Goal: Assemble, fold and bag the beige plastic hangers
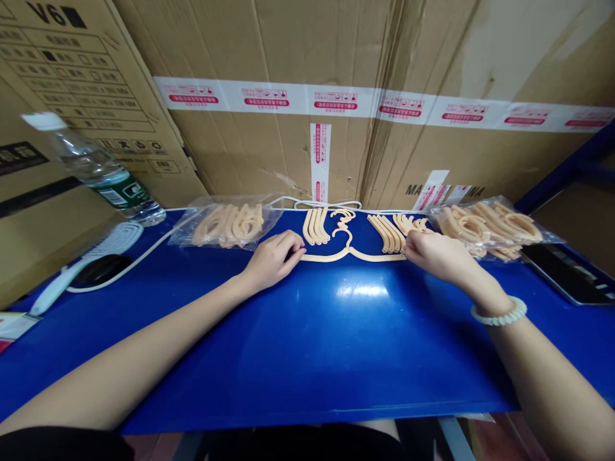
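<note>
A cream plastic hanger (pixel 331 258) with a hook at its middle lies on the blue table between my hands. My left hand (pixel 276 257) is closed at the tip of its left arm, thumb and fingers pressed together. At the right tip my right hand (pixel 432 255) is closed too, its fingers curled around the end. Behind the hanger lie a row of curved hanger arms (pixel 316 225) on the left, several loose hooks (pixel 343 216) in the middle, and another row of arms (pixel 385 234) with more curved pieces (pixel 409 223) near my right hand.
Clear bags of cream hanger parts lie at the left (pixel 228 224) and right (pixel 487 224). A water bottle (pixel 103 169), a hairbrush (pixel 91 256) and a white cable (pixel 144 255) are at the left. A phone (pixel 571 275) lies far right. Cardboard boxes (pixel 269 51) stand behind.
</note>
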The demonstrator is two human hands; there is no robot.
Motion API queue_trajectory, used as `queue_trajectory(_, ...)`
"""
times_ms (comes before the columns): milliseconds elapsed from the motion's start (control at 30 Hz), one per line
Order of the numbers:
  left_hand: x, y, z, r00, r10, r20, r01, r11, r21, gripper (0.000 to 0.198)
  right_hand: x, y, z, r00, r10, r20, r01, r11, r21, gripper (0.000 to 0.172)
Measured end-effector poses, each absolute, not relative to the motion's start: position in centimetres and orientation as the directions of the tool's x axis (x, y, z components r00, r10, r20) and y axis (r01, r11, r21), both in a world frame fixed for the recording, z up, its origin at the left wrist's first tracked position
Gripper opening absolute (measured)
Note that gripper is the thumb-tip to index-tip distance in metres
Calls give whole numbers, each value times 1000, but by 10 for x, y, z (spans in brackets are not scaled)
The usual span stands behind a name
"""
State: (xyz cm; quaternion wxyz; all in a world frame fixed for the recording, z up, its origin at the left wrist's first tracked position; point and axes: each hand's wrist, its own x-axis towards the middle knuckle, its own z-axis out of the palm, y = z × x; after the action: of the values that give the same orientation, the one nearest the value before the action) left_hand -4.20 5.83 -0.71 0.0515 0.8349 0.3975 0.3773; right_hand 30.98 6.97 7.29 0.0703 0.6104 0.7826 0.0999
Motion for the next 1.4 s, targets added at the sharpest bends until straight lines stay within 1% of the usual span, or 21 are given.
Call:
queue_trajectory(167,-42,59,-9,362,718,595,633,-658,408,12,309,67,79,-211,977,-11,954,209,217,25)
queue_trajectory(333,-42,60,-10,344,710,614,646,-654,394,8,310,69,85,-143,985,97,976,125,177,25)
queue_trajectory(400,-42,60,-10,358,707,610,666,-651,364,10,310,70,84,-141,984,105,980,124,157,25)
queue_trajectory(533,-42,61,-11,353,706,614,706,-632,320,17,315,73,77,-164,986,40,975,156,161,27)
queue_trajectory(633,-42,61,-11,334,705,625,708,-625,327,24,320,75,70,-186,982,33,972,179,150,29)
queue_trajectory(733,-42,61,-10,317,707,632,677,-635,372,27,324,77,67,-192,981,40,974,185,132,29)
queue_trajectory(800,-42,61,-10,310,713,629,658,-639,399,23,324,77,68,-194,981,11,971,190,146,23)
queue_trajectory(900,-42,61,-10,306,721,622,651,-635,416,14,318,74,74,-167,986,-28,968,169,184,22)
queue_trajectory(1000,-42,62,-11,291,716,635,652,-634,416,11,310,68,80,-119,993,-8,974,119,192,23)
queue_trajectory(1133,-42,63,-11,288,721,630,662,-625,413,8,303,64,84,-98,993,59,984,88,156,26)
queue_trajectory(1200,-43,63,-12,299,732,612,684,-612,397,9,304,64,83,-104,989,106,989,90,121,27)
queue_trajectory(1267,-43,64,-14,316,734,601,714,-601,360,11,307,67,80,-100,986,132,992,88,95,24)
queue_trajectory(1333,-44,65,-15,333,727,600,734,-599,319,14,311,70,75,-102,989,109,992,93,88,18)
queue_trajectory(1400,-44,65,-15,343,716,609,744,-602,289,18,316,74,70,-119,991,68,989,112,95,18)
